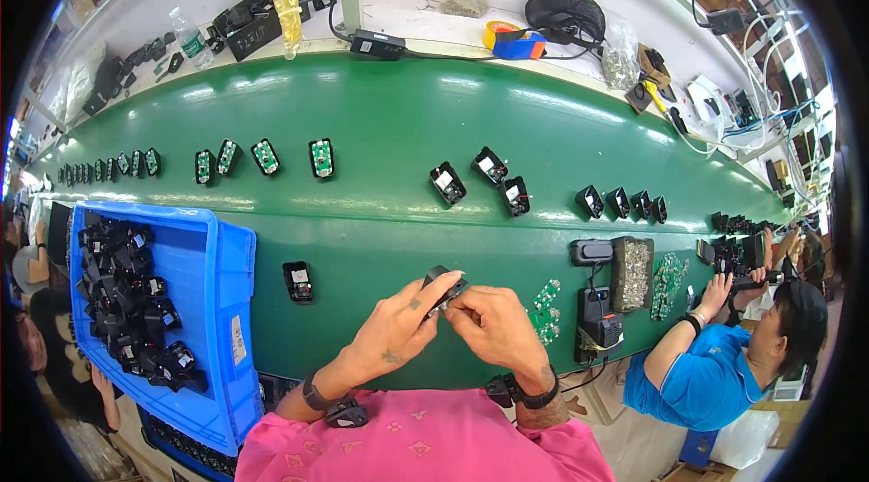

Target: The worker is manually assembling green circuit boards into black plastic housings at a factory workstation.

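Over the green bench, my left hand (391, 326) grips a small black plastic housing (440, 276) between thumb and fingers, tilted. My right hand (496, 326) is closed in a pinch at the housing's near right edge; its fingertips hide whatever they hold. Left of my hands, a black housing with parts inside (298, 283) lies open side up on the bench. Close to the right hand, several loose green circuit boards (546, 312) lie in a small pile.
On the left stands a blue bin (232, 269) holding many black housings. Housings with green boards (321, 158) line the bench's far part. To the right are a tray of small metal parts (632, 274), a black corded device (599, 323) and a co-worker in blue (711, 382).
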`<act>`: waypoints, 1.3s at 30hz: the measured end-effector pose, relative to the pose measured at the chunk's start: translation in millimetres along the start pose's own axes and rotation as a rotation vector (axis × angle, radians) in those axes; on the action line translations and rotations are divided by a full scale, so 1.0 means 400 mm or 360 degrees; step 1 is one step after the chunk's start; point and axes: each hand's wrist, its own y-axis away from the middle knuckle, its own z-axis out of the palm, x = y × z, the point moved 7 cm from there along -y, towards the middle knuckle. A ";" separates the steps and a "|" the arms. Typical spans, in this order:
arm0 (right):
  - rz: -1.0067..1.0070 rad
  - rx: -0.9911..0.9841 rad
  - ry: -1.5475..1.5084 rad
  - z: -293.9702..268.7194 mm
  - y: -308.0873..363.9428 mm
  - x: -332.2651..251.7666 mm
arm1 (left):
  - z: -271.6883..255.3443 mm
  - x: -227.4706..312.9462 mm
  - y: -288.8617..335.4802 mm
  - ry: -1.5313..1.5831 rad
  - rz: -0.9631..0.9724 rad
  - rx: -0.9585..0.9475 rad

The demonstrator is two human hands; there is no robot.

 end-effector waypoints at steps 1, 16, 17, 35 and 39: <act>0.0020 0.0029 0.0050 0.002 -0.002 0.006 | 0.003 0.002 -0.002 -0.0129 -0.0023 -0.0014; 0.0342 0.0489 -0.0267 0.051 -0.029 0.141 | 0.029 -0.143 -0.018 0.0950 -0.0508 0.0021; 0.0395 0.0282 -0.0479 0.079 -0.034 0.165 | 0.035 -0.140 -0.021 0.0915 -0.0455 -0.0068; 0.0217 0.0178 -0.0722 0.084 -0.031 0.142 | 0.026 -0.149 -0.018 0.0608 -0.0145 0.0270; -0.0079 0.0279 -0.0217 0.062 -0.033 0.070 | 0.035 -0.176 -0.013 0.0600 -0.0139 0.0437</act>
